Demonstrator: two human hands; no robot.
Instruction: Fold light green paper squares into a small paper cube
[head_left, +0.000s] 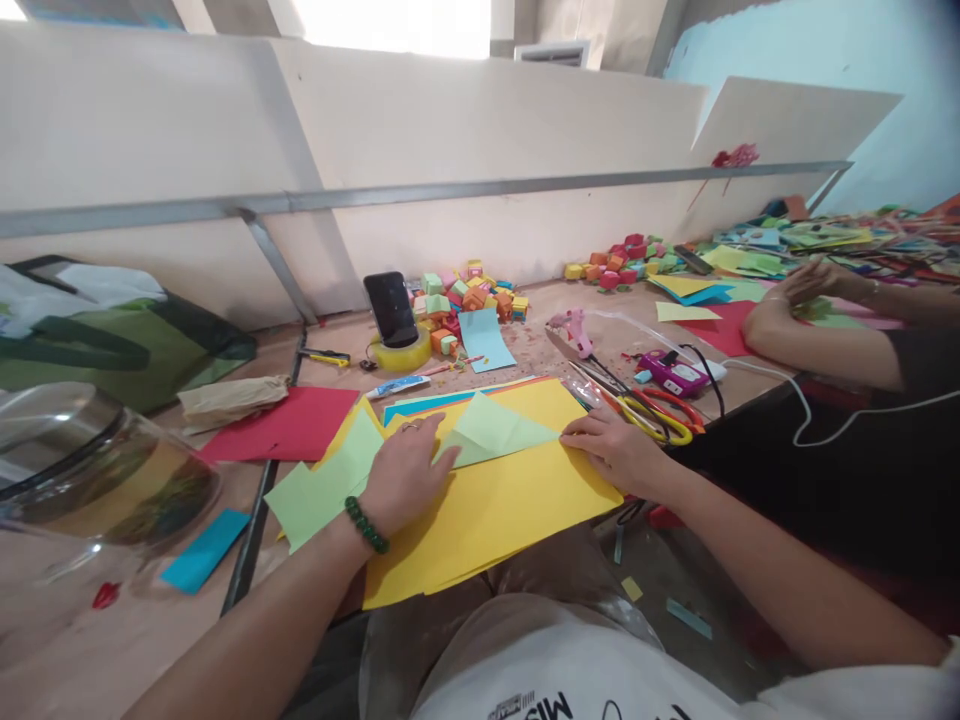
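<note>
A light green sheet of paper [499, 430], folded to a triangle-like shape, lies on large yellow sheets [517, 510] at the table's front edge. My left hand [405, 475], a dark green bead bracelet at its wrist, rests at the paper's left end with thumb and fingers apart. At the right corner of the green paper, my right hand [611, 450] has its fingertips closed on the point. Another light green sheet [330, 490] lies left of my left hand, partly over yellow paper.
Behind the sheets are a phone [390, 310] on a tape roll [401, 350], small folded paper cubes [472, 298] and a pink glue gun [574, 330]. Yellow-handled scissors [660, 420] lie at right. A glass teapot [105, 480] stands left. Another person's hands [806, 285] work at far right.
</note>
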